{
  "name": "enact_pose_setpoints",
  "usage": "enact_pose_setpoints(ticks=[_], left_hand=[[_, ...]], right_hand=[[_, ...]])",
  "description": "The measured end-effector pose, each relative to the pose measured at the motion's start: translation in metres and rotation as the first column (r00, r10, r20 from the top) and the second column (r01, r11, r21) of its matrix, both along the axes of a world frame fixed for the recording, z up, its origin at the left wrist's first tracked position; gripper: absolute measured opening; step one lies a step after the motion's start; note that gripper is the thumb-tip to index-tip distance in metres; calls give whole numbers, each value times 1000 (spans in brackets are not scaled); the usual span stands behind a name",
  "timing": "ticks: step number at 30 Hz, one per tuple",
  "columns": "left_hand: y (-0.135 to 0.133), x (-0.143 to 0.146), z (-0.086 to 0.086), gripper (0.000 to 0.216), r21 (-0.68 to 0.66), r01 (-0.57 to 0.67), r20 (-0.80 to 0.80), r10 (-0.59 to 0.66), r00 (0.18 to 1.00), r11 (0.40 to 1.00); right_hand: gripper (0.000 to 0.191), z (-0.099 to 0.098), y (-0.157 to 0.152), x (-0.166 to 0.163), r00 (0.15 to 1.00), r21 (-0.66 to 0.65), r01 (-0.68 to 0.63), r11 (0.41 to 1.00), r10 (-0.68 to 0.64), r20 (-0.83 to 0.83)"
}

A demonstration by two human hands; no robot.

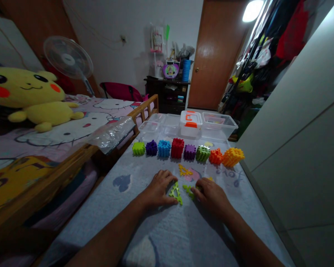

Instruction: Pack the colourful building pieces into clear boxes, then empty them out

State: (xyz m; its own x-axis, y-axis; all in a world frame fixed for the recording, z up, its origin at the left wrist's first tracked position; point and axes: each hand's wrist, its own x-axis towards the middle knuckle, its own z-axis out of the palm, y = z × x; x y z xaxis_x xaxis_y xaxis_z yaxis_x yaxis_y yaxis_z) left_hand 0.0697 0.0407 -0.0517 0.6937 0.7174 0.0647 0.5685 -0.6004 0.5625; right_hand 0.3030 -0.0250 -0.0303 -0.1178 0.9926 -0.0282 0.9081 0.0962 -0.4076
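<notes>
Both my hands rest on a cloth-covered table. My left hand lies over a light-green triangular puzzle piece, with thumb and fingers pinching its edges. My right hand is closed on another light-green toothed piece, mostly hidden under its fingers. A yellow triangular piece lies flat just beyond them. Farther back stands a row of several assembled plastic cubes: green, purple, blue, red, orange, yellow.
Clear plastic boxes and a white case with orange latches stand at the table's far end. A bed with a wooden rail, a crumpled plastic bag and a yellow plush toy is on the left. A white wall runs along the right.
</notes>
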Motion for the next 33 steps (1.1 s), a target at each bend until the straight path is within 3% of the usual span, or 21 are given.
enact_pose_setpoints(ticks=[3,5,7,13,17,21,25,33], left_hand=[[1,1,-2,68,23,-3,12,3,1000,1000],[2,2,-3,67,39,-4,33,2,999,999],[2,3,-4,67,53,-6,56,3,998,999],[1,6,-6,66,74,-57,81,51,995,996],[3,6,-10,89,71,-63,51,59,997,995],[4,6,-11,102,72,-41,50,38,998,997],[3,6,-12,96,75,-28,36,25,999,997],[2,6,-8,86,79,-15,22,13,1000,997]], right_hand=[[33,1,-3,3,998,94,-54,994,51,33],[41,2,-3,4,991,92,-135,987,133,30],[36,2,-3,5,985,58,-171,983,169,39],[20,-6,1,7,993,56,-106,993,108,-44],[20,-15,5,-3,987,135,-53,989,72,-142],[26,-22,4,-27,981,132,-42,990,65,-180],[33,-22,0,-41,980,104,-68,992,86,-178],[31,-22,-1,-36,979,88,-118,989,131,-157]])
